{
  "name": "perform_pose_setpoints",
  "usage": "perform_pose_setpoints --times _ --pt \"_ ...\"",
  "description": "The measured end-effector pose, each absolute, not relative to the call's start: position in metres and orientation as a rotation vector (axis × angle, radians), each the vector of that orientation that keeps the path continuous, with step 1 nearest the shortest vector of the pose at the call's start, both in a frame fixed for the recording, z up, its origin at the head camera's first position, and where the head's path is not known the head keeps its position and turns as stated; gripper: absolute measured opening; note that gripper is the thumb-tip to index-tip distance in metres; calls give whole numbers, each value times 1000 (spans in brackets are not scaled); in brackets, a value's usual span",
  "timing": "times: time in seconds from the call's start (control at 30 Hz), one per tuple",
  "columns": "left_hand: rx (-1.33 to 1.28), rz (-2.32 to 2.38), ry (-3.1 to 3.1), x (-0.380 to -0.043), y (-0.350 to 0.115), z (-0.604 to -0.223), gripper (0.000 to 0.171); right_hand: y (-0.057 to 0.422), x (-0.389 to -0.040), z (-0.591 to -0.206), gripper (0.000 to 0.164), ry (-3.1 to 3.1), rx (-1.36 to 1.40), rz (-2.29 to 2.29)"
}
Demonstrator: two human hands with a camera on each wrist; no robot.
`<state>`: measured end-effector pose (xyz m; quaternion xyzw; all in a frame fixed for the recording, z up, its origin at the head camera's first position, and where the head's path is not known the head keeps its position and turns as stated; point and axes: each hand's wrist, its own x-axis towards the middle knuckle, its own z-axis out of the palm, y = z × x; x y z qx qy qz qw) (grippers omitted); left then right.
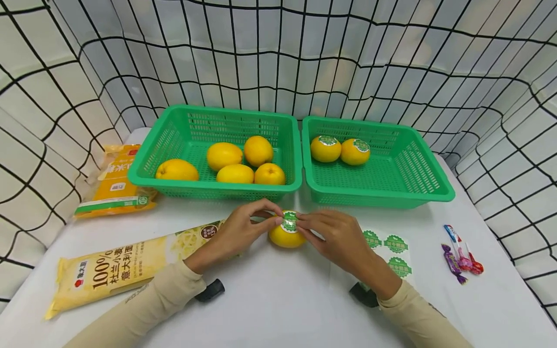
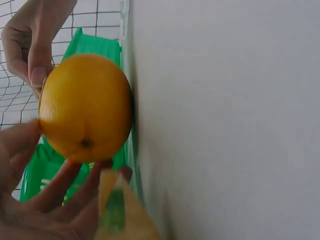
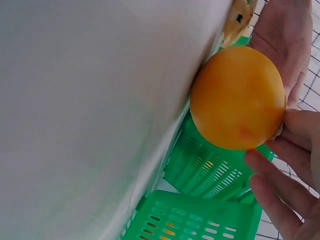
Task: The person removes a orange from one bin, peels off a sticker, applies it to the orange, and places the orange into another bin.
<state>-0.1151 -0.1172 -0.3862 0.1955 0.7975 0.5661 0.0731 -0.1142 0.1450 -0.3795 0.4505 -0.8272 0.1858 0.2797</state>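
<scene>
A yellow-orange orange (image 1: 285,238) rests on the white table in front of the two baskets, with a round green-and-white sticker (image 1: 289,222) on its top. My left hand (image 1: 243,234) holds the fruit from the left, thumb and index tips right at the sticker's edge. In the left wrist view its other fingers (image 2: 65,182) curl at the far side of the orange (image 2: 87,107). From the right, my right hand (image 1: 335,237) pinches the sticker's edge between thumb and fingers. The right wrist view shows that edge standing slightly off the orange (image 3: 237,97).
Behind stand two green baskets: the left one (image 1: 209,191) holds several plain oranges, the right one (image 1: 378,198) two stickered ones. A sticker sheet (image 1: 396,244) lies by my right forearm, candies (image 1: 459,256) farther right. Left are a noodle pack (image 1: 130,261) and an orange bag (image 1: 115,181). Black netting surrounds the table.
</scene>
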Motion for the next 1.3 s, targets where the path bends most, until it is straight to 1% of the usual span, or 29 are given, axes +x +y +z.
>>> perform_pose_setpoints --times 0.1,0.2,0.33,0.53,0.7,0.9,1.3 --pt "513 1692 2406 -116 -117 -385 13 145 -112 -378 30 -2214 1228 431" --pt "423 1703 2326 -118 -118 -384 17 148 -108 -376 34 -2229 1271 338" --pt "333 1726 2223 -120 -118 -383 22 154 -100 -374 45 -2289 1319 240" --pt "326 1777 2206 -118 -114 -385 22 158 -93 -373 60 -2400 1328 195" --pt "329 1800 2196 -117 -114 -389 27 159 -94 -376 71 -2477 1337 228" --pt "367 1763 2218 -115 -116 -389 31 158 -97 -382 71 -2521 1365 295" --pt "473 1757 2274 -115 -116 -385 30 155 -99 -382 66 -2536 1341 287"
